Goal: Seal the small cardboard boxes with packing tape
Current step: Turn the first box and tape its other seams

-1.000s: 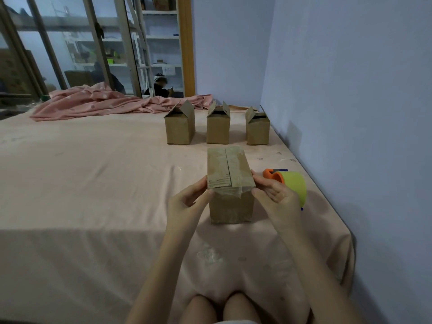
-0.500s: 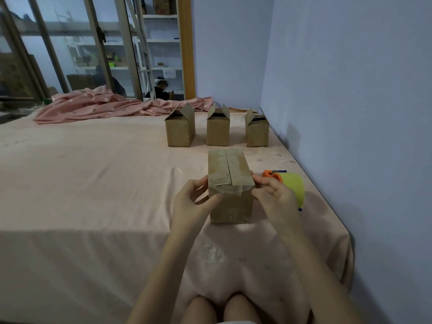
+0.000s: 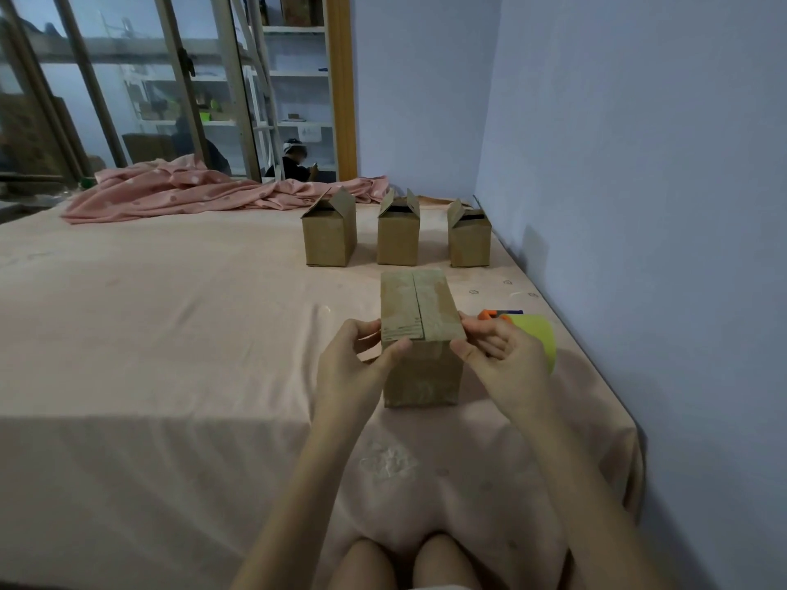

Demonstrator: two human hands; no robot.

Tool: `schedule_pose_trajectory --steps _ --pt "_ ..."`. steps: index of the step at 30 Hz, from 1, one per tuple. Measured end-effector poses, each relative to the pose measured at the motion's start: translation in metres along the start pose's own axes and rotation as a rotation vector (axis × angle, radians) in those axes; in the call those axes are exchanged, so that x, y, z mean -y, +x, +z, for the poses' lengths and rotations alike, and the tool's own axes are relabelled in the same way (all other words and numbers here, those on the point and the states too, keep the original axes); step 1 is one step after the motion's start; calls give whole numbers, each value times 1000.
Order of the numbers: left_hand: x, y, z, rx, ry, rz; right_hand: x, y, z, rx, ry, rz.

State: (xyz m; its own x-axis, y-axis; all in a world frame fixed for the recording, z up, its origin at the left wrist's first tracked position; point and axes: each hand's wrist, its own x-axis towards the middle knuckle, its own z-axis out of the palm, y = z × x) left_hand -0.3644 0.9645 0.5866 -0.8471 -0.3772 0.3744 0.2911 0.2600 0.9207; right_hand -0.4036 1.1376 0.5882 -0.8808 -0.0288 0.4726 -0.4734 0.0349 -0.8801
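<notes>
The small brown cardboard box (image 3: pixel 419 338) with closed top flaps is standing upright on the pink cloth-covered table (image 3: pixel 170 334), near its right side, between both hands. The left hand (image 3: pixel 355 368) is gripping the box's left upper edge, thumb lying across the front face and fingers curling around the side. The right hand (image 3: pixel 502 359) is holding the right upper corner, thumb touching the front edge (its fingers are curling along the side). Just behind the right hand, a yellow-green tape roll on an orange dispenser (image 3: pixel 532 334) is lying on the table. Three open-flapped brown cardboard boxes (image 3: pixel 398 236) are standing in a row farther back.
</notes>
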Motion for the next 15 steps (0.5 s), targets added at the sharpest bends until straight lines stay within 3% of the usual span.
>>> schedule_pose_trajectory --steps 5,9,15 --pt "0 -14 13 -113 211 161 -10 -10 14 -111 -178 -125" --pt "-1 -19 16 -112 247 160 -5 -18 22 -100 -257 -46" --pt "0 -19 20 -160 283 130 -4 -22 38 -290 -268 -69"
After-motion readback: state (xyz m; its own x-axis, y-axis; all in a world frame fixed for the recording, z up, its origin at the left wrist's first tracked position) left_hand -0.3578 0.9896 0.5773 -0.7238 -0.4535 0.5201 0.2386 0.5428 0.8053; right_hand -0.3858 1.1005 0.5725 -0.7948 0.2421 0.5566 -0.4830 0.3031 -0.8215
